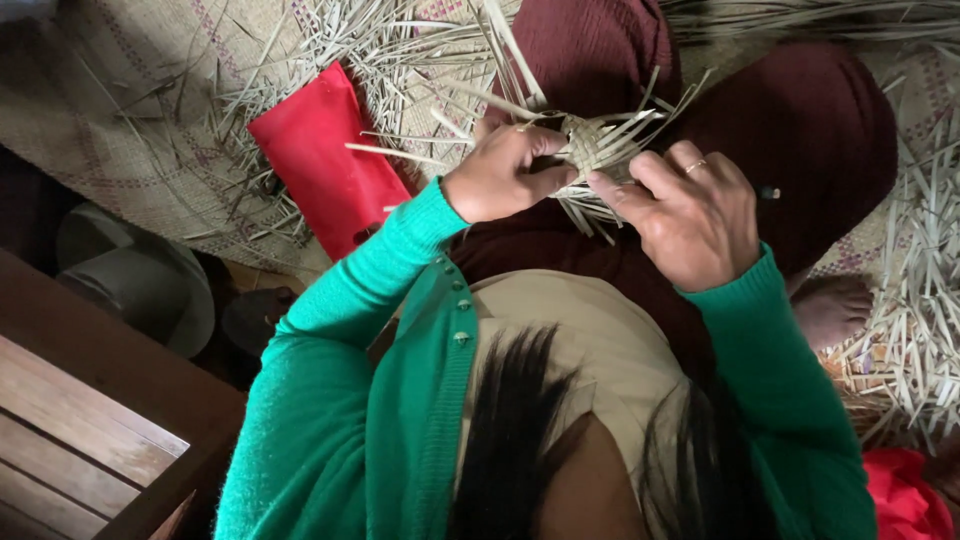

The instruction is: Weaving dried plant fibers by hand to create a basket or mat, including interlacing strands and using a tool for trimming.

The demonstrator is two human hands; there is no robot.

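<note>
A small woven piece of pale straw strips (590,145), with loose ends sticking out all round, sits between both hands above my lap. My left hand (505,170) grips its left side, thumb pressed against the weave. My right hand (685,215), with a ring on one finger, holds the right side with fingertips on the strips. Both arms wear green sleeves. My legs under dark red cloth (800,130) lie beneath the work.
A red cloth pouch (325,160) lies on the woven mat (120,110) to the left. Loose straw strips are heaped at the top (400,50) and at the right (920,290). A wooden bench (80,420) and a grey bucket (140,280) stand at lower left.
</note>
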